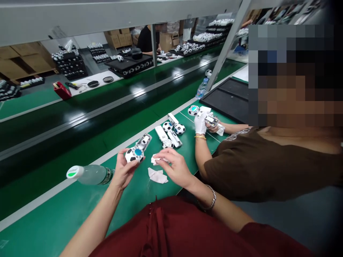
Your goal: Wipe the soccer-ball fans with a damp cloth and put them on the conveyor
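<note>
My left hand [125, 170] grips a soccer-ball-patterned device [134, 154], a black-and-white ball with a blue disc on its face and a white hinged arm tilted up to the right. In my right hand [174, 166] a small crumpled white tissue [154, 159] is pinched between thumb and fingers, a little right of the device and apart from it. Another piece of white tissue [157, 175] lies on the green table below that hand. Beyond my hands, several similar ball devices [168, 144] with white arms rest in a loose group.
A plastic bottle [92, 175] lies by my left forearm. At right, a co-worker [268, 164] with a white glove handles another such device [211, 121] beside a black tray [227, 98]. A green conveyor belt [107, 132] runs past the table; a metal post [227, 46] slants at the table's far edge.
</note>
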`<state>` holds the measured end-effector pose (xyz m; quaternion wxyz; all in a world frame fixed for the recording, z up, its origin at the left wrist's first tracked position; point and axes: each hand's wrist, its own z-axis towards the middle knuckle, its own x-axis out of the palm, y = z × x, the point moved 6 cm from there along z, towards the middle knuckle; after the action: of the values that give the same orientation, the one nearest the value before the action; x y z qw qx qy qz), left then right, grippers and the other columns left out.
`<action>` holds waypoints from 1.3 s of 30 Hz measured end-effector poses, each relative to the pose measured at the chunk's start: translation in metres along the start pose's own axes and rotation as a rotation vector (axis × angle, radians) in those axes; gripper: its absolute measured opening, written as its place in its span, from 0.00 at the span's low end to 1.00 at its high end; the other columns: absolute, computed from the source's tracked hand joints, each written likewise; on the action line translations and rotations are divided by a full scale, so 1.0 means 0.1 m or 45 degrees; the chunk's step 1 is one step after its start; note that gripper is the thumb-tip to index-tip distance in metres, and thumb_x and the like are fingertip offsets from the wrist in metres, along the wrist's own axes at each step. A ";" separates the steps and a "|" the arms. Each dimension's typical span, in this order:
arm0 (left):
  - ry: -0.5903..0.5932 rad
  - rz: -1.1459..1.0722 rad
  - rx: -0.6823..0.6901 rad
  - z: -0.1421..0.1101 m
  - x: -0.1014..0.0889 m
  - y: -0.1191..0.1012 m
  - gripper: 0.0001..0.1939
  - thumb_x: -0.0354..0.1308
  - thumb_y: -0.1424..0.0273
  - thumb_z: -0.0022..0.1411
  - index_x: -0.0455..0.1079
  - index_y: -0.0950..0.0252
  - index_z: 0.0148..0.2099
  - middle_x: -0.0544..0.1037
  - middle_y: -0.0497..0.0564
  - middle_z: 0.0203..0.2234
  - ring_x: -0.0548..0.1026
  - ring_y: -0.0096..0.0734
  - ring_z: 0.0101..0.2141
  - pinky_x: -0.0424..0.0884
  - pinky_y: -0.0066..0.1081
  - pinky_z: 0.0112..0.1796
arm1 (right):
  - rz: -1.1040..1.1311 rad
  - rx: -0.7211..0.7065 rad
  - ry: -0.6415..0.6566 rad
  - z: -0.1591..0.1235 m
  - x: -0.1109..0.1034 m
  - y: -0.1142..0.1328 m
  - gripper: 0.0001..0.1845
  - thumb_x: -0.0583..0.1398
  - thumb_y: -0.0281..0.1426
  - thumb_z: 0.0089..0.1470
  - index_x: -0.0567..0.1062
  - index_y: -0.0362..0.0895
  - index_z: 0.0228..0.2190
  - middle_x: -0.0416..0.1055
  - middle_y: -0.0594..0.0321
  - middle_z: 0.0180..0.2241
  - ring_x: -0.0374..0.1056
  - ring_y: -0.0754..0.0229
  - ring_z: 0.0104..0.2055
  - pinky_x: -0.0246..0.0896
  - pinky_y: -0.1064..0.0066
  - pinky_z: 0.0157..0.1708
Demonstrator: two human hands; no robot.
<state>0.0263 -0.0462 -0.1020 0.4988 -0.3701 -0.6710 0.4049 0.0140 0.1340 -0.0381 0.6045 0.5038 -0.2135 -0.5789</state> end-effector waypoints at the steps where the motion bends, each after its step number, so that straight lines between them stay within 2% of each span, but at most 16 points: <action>1: -0.077 0.114 0.052 0.12 -0.09 0.07 0.29 0.63 0.70 0.43 0.52 0.58 0.45 0.63 0.50 0.44 0.70 0.30 0.39 0.69 0.34 0.40 | 0.014 0.075 0.017 -0.07 -0.01 -0.12 0.10 0.54 0.30 0.54 0.74 0.43 0.36 0.66 0.60 0.35 0.64 0.67 0.38 0.61 0.74 0.39; 4: -0.309 0.387 0.148 0.36 -0.37 0.37 0.33 0.65 0.66 0.39 0.50 0.61 0.44 0.63 0.50 0.41 0.69 0.27 0.37 0.68 0.28 0.38 | -0.006 0.283 0.038 -0.30 -0.07 -0.47 0.11 0.54 0.31 0.54 0.74 0.43 0.36 0.66 0.60 0.34 0.64 0.67 0.37 0.60 0.75 0.39; 7: -0.407 0.527 0.138 0.41 -0.58 0.67 0.32 0.66 0.64 0.38 0.51 0.65 0.42 0.63 0.51 0.38 0.69 0.28 0.36 0.67 0.32 0.40 | -0.051 0.444 0.011 -0.52 -0.19 -0.72 0.11 0.54 0.32 0.54 0.75 0.42 0.34 0.67 0.60 0.34 0.64 0.66 0.37 0.60 0.74 0.40; 9: -0.468 0.604 0.140 0.36 -0.66 0.73 0.34 0.65 0.62 0.37 0.51 0.66 0.43 0.62 0.53 0.38 0.67 0.34 0.39 0.65 0.39 0.43 | -0.060 0.524 -0.020 -0.62 -0.28 -0.85 0.12 0.54 0.33 0.53 0.75 0.42 0.34 0.67 0.60 0.34 0.64 0.65 0.38 0.60 0.73 0.41; 11: -0.559 0.792 0.234 0.29 -0.63 0.63 0.36 0.66 0.60 0.37 0.53 0.66 0.47 0.60 0.55 0.42 0.61 0.42 0.47 0.55 0.46 0.50 | -0.047 0.581 -0.066 -0.68 -0.38 -0.93 0.12 0.54 0.35 0.53 0.74 0.43 0.34 0.67 0.59 0.35 0.64 0.64 0.38 0.60 0.72 0.40; 13: -0.548 1.152 0.434 0.25 -0.39 0.43 0.35 0.63 0.59 0.42 0.56 0.65 0.50 0.59 0.56 0.45 0.54 0.44 0.52 0.47 0.46 0.54 | -0.006 0.616 -0.123 -0.71 -0.45 -0.99 0.13 0.54 0.36 0.53 0.74 0.43 0.34 0.67 0.59 0.35 0.65 0.63 0.38 0.60 0.72 0.40; 15: -0.298 1.509 0.574 0.32 0.07 0.34 0.29 0.59 0.59 0.48 0.58 0.64 0.51 0.59 0.56 0.46 0.54 0.41 0.51 0.49 0.42 0.54 | 0.042 0.626 -0.176 -0.71 -0.49 -1.00 0.12 0.55 0.36 0.52 0.74 0.43 0.34 0.67 0.59 0.35 0.65 0.63 0.38 0.61 0.72 0.39; 18: 0.232 1.663 0.412 0.57 0.71 0.58 0.29 0.58 0.62 0.49 0.59 0.61 0.54 0.57 0.56 0.48 0.55 0.42 0.51 0.54 0.41 0.52 | 0.084 0.614 -0.219 -0.67 -0.52 -0.99 0.12 0.55 0.36 0.52 0.74 0.43 0.33 0.67 0.59 0.35 0.65 0.63 0.38 0.60 0.72 0.40; 21: 0.431 1.642 0.275 0.84 1.05 0.89 0.35 0.64 0.69 0.39 0.61 0.57 0.53 0.53 0.54 0.53 0.51 0.50 0.53 0.55 0.45 0.51 | 0.094 0.598 -0.239 -0.63 -0.53 -0.96 0.12 0.55 0.35 0.52 0.74 0.42 0.34 0.67 0.58 0.35 0.64 0.62 0.38 0.60 0.71 0.40; 23: 0.477 1.596 0.231 0.99 1.11 1.04 0.34 0.63 0.75 0.36 0.64 0.58 0.50 0.54 0.55 0.52 0.55 0.52 0.51 0.58 0.46 0.48 | 0.097 0.587 -0.254 -0.62 -0.56 -0.94 0.12 0.55 0.35 0.52 0.74 0.43 0.34 0.67 0.58 0.35 0.64 0.63 0.39 0.60 0.71 0.40; 25: 0.488 1.514 0.197 1.07 1.09 1.09 0.32 0.60 0.79 0.37 0.65 0.61 0.48 0.56 0.56 0.50 0.61 0.48 0.47 0.60 0.45 0.47 | 0.101 0.574 -0.277 -0.61 -0.60 -0.93 0.12 0.55 0.35 0.53 0.74 0.43 0.34 0.67 0.58 0.36 0.64 0.63 0.39 0.61 0.72 0.40; 27: 0.461 1.394 0.186 1.07 1.04 1.00 0.29 0.60 0.78 0.39 0.64 0.63 0.48 0.58 0.56 0.48 0.62 0.44 0.48 0.59 0.43 0.50 | 0.110 0.565 -0.316 -0.59 -0.64 -0.92 0.11 0.55 0.35 0.53 0.74 0.43 0.34 0.67 0.59 0.36 0.64 0.63 0.39 0.61 0.72 0.41; 30: 0.393 1.181 0.147 0.90 0.95 0.67 0.30 0.60 0.69 0.46 0.56 0.64 0.52 0.60 0.56 0.47 0.62 0.40 0.49 0.60 0.41 0.51 | 0.142 0.569 -0.386 -0.54 -0.70 -0.91 0.11 0.55 0.36 0.52 0.74 0.42 0.34 0.67 0.59 0.36 0.65 0.63 0.39 0.61 0.72 0.41; 33: 0.334 0.524 -0.150 0.57 0.89 0.37 0.29 0.56 0.66 0.52 0.49 0.61 0.54 0.63 0.55 0.47 0.67 0.38 0.46 0.65 0.42 0.47 | 0.186 0.570 -0.448 -0.44 -0.72 -0.86 0.13 0.56 0.36 0.51 0.72 0.42 0.36 0.68 0.59 0.36 0.65 0.63 0.38 0.61 0.72 0.39; 36: 0.265 -0.208 -0.418 0.20 0.88 0.18 0.33 0.61 0.72 0.47 0.51 0.61 0.54 0.65 0.55 0.47 0.66 0.45 0.48 0.63 0.44 0.50 | 0.174 0.452 -0.467 -0.26 -0.71 -0.66 0.12 0.56 0.35 0.52 0.71 0.43 0.38 0.68 0.60 0.37 0.65 0.64 0.38 0.61 0.72 0.39; 39: 0.269 -0.487 -0.470 -0.06 0.86 0.10 0.34 0.62 0.75 0.44 0.54 0.64 0.54 0.67 0.58 0.46 0.64 0.50 0.49 0.62 0.44 0.51 | 0.079 0.243 -0.430 -0.09 -0.68 -0.36 0.09 0.56 0.31 0.52 0.72 0.43 0.36 0.67 0.59 0.37 0.64 0.64 0.40 0.61 0.72 0.41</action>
<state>0.0132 0.0360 -0.0782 0.5575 -0.3617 -0.7352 0.1337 -0.0120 0.2062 -0.0502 0.5271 0.4479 -0.3811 -0.6135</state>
